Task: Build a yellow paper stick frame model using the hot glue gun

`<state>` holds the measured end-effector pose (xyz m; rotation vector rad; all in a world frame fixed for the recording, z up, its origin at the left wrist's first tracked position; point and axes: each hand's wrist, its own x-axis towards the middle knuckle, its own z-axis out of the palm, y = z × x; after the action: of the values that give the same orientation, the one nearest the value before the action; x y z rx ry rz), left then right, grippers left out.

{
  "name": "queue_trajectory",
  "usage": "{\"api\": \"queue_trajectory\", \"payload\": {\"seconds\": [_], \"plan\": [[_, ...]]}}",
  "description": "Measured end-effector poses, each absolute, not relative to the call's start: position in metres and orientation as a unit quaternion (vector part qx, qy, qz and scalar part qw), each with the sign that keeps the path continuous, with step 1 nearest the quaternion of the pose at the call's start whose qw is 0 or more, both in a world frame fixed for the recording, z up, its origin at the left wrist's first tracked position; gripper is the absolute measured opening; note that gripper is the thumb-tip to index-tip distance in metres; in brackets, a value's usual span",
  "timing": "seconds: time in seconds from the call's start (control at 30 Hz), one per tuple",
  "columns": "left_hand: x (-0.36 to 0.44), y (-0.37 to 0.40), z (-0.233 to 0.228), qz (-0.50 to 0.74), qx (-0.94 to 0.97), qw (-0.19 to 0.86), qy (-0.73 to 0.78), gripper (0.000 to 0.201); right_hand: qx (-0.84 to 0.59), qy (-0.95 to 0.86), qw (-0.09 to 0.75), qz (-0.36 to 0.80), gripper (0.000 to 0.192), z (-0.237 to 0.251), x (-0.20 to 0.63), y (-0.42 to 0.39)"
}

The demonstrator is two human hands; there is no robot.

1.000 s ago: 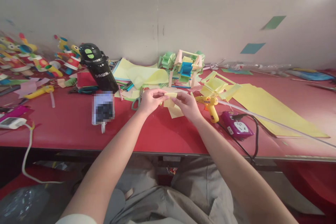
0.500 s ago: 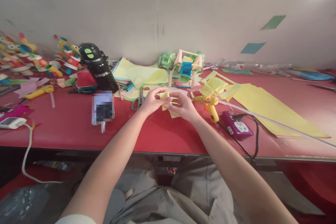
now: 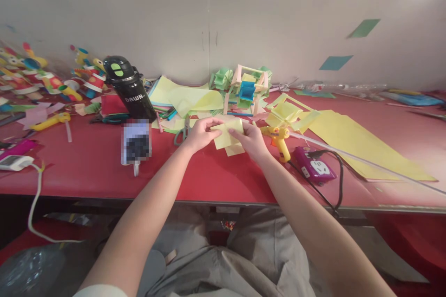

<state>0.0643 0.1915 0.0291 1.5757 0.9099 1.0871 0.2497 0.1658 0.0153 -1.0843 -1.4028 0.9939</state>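
Observation:
Between my hands, above the red table, is a small piece of yellow paper (image 3: 227,135), opened out flat. My left hand (image 3: 202,134) pinches its left edge between thumb and fingers. At the right edge my right hand (image 3: 252,141) grips it, with the thumb lying on the paper's face. Another yellow paper piece (image 3: 235,150) shows just below it, on the tabletop. Scissors (image 3: 181,135) with grey-green handles lie beside my left hand, partly hidden. A yellow glue gun (image 3: 279,141) rests just right of my right hand.
A black bottle (image 3: 130,90) and a blurred-out device (image 3: 136,144) stand on the left. Behind my hands is a wooden frame (image 3: 246,88) with coloured paper. A purple power socket (image 3: 315,164) and large yellow sheets (image 3: 358,148) are on the right of the red table (image 3: 216,181).
The yellow paper, folded up small between my fingers before, is now spread out flat. My right hand has shifted slightly to the right, away from my left.

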Motion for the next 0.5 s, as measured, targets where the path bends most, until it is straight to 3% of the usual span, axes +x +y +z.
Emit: {"api": "queue_trajectory", "payload": {"seconds": [0.5], "plan": [[0.0613,0.1901,0.0315,0.454,0.647,0.477,0.385,0.030,-0.440,-0.552,0.522,0.479,0.040,0.0189,0.2477,0.1620]]}}
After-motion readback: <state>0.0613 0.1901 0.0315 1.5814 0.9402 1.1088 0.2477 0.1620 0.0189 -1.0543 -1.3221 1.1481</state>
